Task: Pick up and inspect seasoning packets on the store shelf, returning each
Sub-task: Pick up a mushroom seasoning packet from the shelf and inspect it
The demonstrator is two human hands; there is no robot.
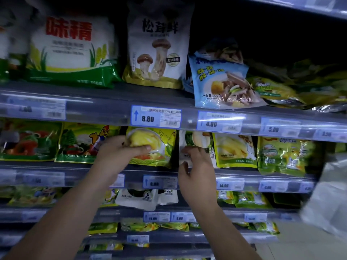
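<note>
A yellow and green seasoning packet with a chicken drawing stands on the second shelf, just under the 8.80 price tag. My left hand grips its left edge, thumb across the front. To its right stands a white packet; my right hand rests at its lower front, fingers spread and curled, touching it without a clear grip.
The upper shelf carries a large white and green bag, a white mushroom bag and a blue packet. Several yellow packets fill the same row to the right. Lower shelves hold more packets. A pale blurred bag hangs at the right.
</note>
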